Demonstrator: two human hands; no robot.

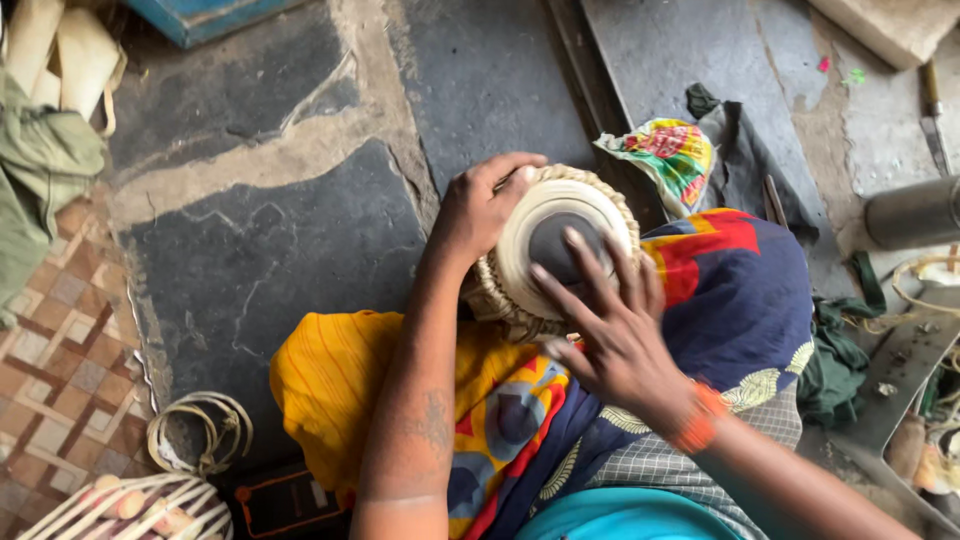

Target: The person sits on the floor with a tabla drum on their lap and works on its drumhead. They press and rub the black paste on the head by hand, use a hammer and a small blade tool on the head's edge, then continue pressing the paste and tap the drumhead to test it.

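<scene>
One tabla drum [555, 250] rests on your lap: your left hand [480, 205] clasps its rim, your right hand [610, 325] lies spread-fingered on its head.

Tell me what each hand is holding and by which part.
Left hand grips the small drum by its braided rim. Right hand holds nothing; its fingers lie flat on the drumhead.

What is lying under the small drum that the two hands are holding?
Under the drum lies bright patterned cloth in yellow, blue and red, draped over the lap. The left hand grips its rim; the right hand rests on its head. The drum's lower part and base are covered.
</scene>
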